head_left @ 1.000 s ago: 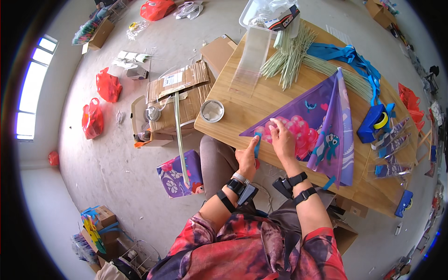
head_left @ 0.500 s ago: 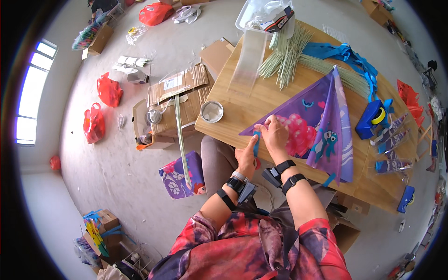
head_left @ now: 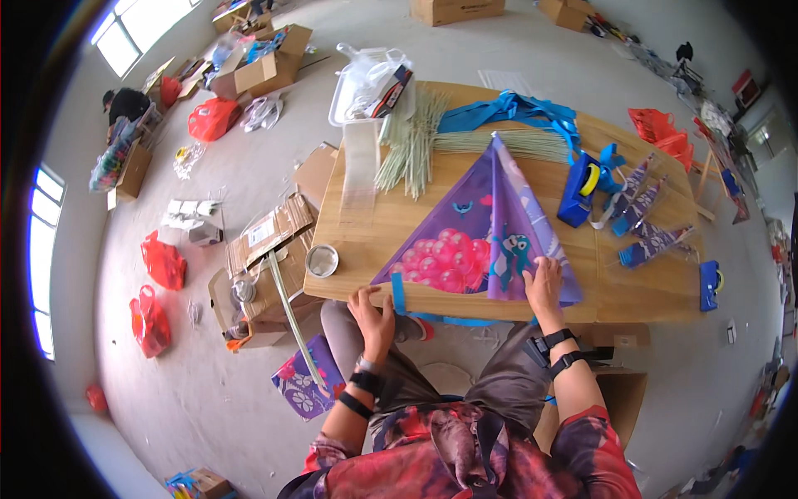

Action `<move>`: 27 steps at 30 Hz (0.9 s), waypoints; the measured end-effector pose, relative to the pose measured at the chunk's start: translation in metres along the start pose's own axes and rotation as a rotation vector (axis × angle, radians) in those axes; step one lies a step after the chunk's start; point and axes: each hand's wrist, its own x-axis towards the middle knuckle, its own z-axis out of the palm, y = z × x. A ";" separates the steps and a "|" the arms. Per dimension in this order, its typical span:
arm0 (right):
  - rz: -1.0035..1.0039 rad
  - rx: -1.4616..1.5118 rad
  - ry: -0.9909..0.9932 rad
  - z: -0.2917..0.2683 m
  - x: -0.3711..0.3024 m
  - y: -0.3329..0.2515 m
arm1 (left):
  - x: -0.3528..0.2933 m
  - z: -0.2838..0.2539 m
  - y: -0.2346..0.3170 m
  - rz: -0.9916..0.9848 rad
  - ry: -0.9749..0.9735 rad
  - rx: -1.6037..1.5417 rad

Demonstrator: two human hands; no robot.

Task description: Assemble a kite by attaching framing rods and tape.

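A purple printed triangular kite sheet (head_left: 445,258) with pink balloons and a blue cartoon figure lies on the wooden table, its tip pointing away from me and its right part folded over. A blue ribbon strip (head_left: 398,293) crosses its near left corner and reaches the table edge. Beside that strip, my left hand (head_left: 371,320) rests at the edge with fingers apart, holding nothing visible. My right hand (head_left: 544,291) touches the folded right side of the sheet, thumb apart from the bent fingers. Another blue ribbon (head_left: 465,319) runs along the near edge.
Pale thin sticks (head_left: 416,150) and blue ribbon (head_left: 507,108) lie at the back beside a white bin (head_left: 353,104). Right of the sheet are a blue tape dispenser (head_left: 576,195) and several wrapped purple packs (head_left: 652,245). A round tin (head_left: 322,260) stands at the left edge.
My hands, together at the strip before, are now apart: the right has moved to the sheet's right side, the left has let go of the strip. The view has shifted.
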 end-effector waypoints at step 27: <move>-0.003 -0.163 0.280 -0.131 0.105 0.118 | 0.188 -0.051 0.091 0.638 0.070 0.591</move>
